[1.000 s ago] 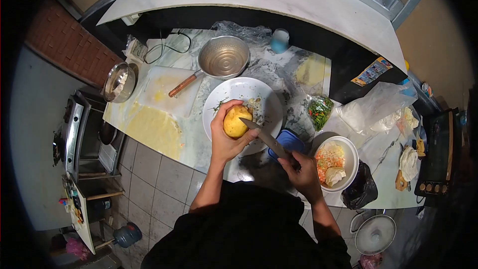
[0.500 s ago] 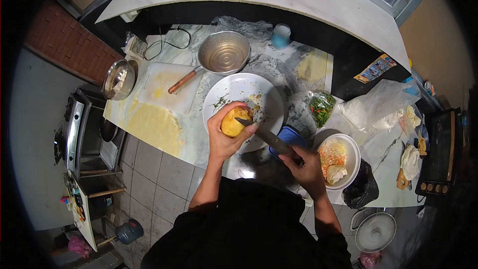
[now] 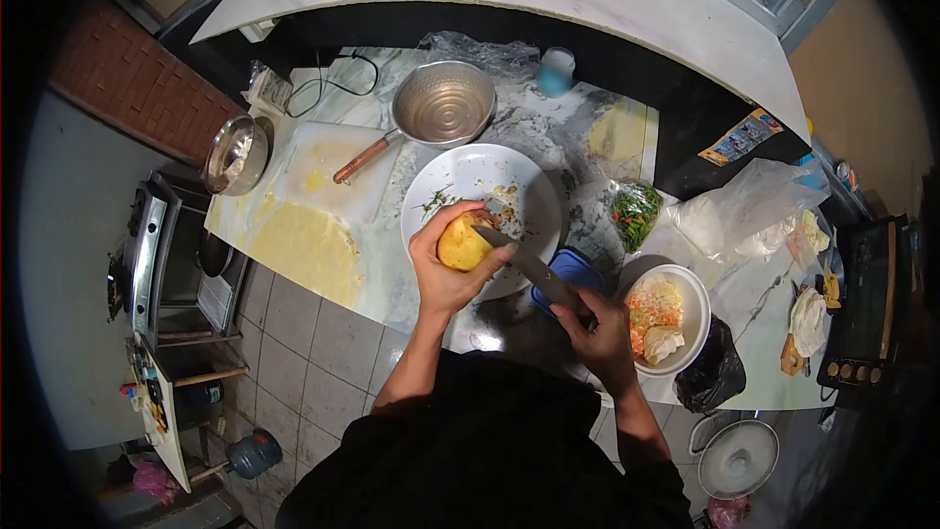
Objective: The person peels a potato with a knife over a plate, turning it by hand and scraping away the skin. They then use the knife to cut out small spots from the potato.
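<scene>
My left hand (image 3: 446,272) is wrapped around a yellow potato (image 3: 462,243), partly peeled with some brown skin showing at its top. In my right hand (image 3: 605,338) is a large knife (image 3: 544,277), gripped at the handle, its blade pointing up and left with the tip against the potato. My left thumb lies close to the blade. Both hands are above the near part of a white plate (image 3: 431,176), which carries scraps of peel and bits of green. A blue plastic container (image 3: 573,269) is partly hidden behind the knife.
A white bowl (image 3: 699,318) of chopped orange and pale food stands right of my right hand. Beyond the plate are a saucepan (image 3: 444,103) and a white cutting board (image 3: 328,152). A bag of chillies (image 3: 636,216) and a black plastic bag (image 3: 710,372) lie on the right.
The knife tip has shifted slightly right across the potato. My left hand still grips the potato, turned a little. The whole view has drifted marginally.
</scene>
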`<state>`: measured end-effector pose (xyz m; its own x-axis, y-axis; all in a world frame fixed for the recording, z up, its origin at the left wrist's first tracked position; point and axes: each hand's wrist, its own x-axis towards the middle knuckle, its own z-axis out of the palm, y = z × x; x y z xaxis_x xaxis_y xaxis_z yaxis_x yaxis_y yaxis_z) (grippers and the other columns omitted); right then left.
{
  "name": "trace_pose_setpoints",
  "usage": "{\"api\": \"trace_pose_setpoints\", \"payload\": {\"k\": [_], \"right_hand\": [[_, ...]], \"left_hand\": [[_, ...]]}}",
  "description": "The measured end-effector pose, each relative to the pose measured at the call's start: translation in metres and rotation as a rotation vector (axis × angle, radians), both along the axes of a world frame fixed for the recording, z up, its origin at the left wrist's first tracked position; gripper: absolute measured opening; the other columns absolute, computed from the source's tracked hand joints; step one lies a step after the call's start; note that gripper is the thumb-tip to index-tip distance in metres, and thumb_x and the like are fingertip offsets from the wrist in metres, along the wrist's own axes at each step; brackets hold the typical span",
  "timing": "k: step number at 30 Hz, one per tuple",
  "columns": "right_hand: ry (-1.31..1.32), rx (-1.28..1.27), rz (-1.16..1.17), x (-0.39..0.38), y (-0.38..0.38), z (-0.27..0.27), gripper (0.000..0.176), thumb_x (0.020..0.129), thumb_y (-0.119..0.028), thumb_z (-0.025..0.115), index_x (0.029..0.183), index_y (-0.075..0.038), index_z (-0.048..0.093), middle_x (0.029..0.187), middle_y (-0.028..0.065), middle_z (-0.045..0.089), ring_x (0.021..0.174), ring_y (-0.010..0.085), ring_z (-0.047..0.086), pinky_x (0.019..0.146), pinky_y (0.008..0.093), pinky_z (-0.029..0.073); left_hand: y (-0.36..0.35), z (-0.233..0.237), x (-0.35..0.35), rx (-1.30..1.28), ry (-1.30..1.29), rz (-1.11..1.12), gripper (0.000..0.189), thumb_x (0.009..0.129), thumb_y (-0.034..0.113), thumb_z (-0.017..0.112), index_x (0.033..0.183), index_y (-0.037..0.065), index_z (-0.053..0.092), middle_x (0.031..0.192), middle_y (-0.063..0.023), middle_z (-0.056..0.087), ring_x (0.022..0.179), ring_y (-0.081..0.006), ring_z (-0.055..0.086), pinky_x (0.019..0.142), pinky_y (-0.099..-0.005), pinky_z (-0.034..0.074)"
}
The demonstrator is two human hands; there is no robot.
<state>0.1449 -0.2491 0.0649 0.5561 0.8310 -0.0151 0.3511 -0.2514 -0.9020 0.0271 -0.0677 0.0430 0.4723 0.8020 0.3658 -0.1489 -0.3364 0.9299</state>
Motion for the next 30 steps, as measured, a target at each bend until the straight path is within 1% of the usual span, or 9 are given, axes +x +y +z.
{"api": "trace_pose_setpoints", "payload": {"k": [4,6,8,9,11,17,24,26,30], "right_hand": [[-0.028,0.061,0.062,0.010,-0.006,-0.007,0.022,0.083,-0.016,0.073,0.088,0.002,0.063,0.074,0.0153,0.065,0.065,0.0274,0.067,0.057,0.0327,0.049],[-0.029,0.062,0.080,0.014,-0.009,-0.007,0.022,0.083,-0.017,0.073,0.088,0.002,0.063,0.074,0.0157,0.065,0.065,0.0274,0.067,0.057,0.0324,0.049],[-0.015,0.019,0.110,0.018,-0.009,-0.001,0.022,0.081,-0.009,0.074,0.095,0.005,0.065,0.068,0.0110,0.064,0.059,0.0135,0.061,0.055,0.0275,0.045],[-0.014,0.018,0.108,0.018,-0.008,0.000,0.022,0.081,-0.009,0.074,0.095,0.005,0.065,0.068,0.0110,0.064,0.059,0.0135,0.061,0.055,0.0275,0.045],[-0.005,0.003,0.110,0.019,-0.008,0.002,0.023,0.083,-0.018,0.074,0.087,0.002,0.063,0.070,0.0151,0.064,0.059,0.0263,0.063,0.055,0.0327,0.047],[0.005,0.036,0.080,0.013,-0.009,-0.006,0.023,0.083,-0.018,0.074,0.086,0.001,0.063,0.069,0.0149,0.062,0.056,0.0262,0.059,0.053,0.0335,0.044],[-0.047,0.116,0.042,0.003,-0.007,-0.014,0.021,0.082,-0.015,0.074,0.087,0.002,0.062,0.073,0.0159,0.064,0.060,0.0291,0.063,0.054,0.0359,0.045],[-0.118,0.104,0.007,0.001,-0.008,-0.017,0.021,0.083,-0.011,0.073,0.096,0.003,0.064,0.073,0.0110,0.067,0.067,0.0175,0.068,0.060,0.0272,0.048],[-0.067,0.076,-0.029,-0.005,-0.005,-0.005,0.021,0.083,-0.012,0.072,0.097,0.003,0.064,0.073,0.0102,0.068,0.065,0.0161,0.066,0.059,0.0271,0.047]], "left_hand": [[0.005,0.010,-0.004,-0.018,0.021,-0.131,0.053,0.060,0.009,0.088,0.107,0.000,0.065,0.094,-0.0079,0.067,0.087,-0.0149,0.063,0.082,-0.0281,0.050],[0.008,0.005,-0.006,0.011,0.049,-0.149,0.052,0.060,0.010,0.085,0.107,0.000,0.065,0.094,-0.0079,0.067,0.087,-0.0148,0.063,0.081,-0.0282,0.049],[0.009,0.002,-0.005,0.043,0.074,-0.168,0.051,0.060,0.010,0.082,0.107,-0.001,0.065,0.094,-0.0079,0.067,0.086,-0.0147,0.063,0.080,-0.0282,0.049],[0.009,0.001,-0.005,0.072,0.074,-0.156,0.049,0.061,0.011,0.082,0.106,-0.001,0.065,0.092,-0.0083,0.067,0.085,-0.0156,0.063,0.079,-0.0285,0.049],[0.009,0.002,-0.005,0.099,0.076,-0.144,0.047,0.062,0.012,0.081,0.104,0.000,0.066,0.090,-0.0088,0.067,0.084,-0.0165,0.064,0.079,-0.0288,0.049],[0.008,0.003,-0.005,0.141,0.045,-0.095,0.041,0.063,0.009,0.077,0.101,-0.002,0.066,0.089,-0.0097,0.067,0.083,-0.0176,0.064,0.079,-0.0293,0.049],[0.001,-0.002,-0.001,0.191,-0.008,0.051,0.039,0.063,0.004,0.075,0.100,-0.004,0.066,0.091,-0.0125,0.067,0.085,-0.0195,0.063,0.081,-0.0307,0.049],[-0.001,-0.004,0.000,0.208,-0.031,0.074,0.039,0.063,0.004,0.074,0.100,-0.004,0.066,0.092,-0.0133,0.067,0.086,-0.0198,0.063,0.081,-0.0308,0.049],[-0.004,-0.006,0.002,0.273,-0.029,0.158,0.040,0.062,0.005,0.077,0.099,-0.004,0.066,0.092,-0.0137,0.066,0.087,-0.0204,0.063,0.082,-0.0315,0.049]]}}
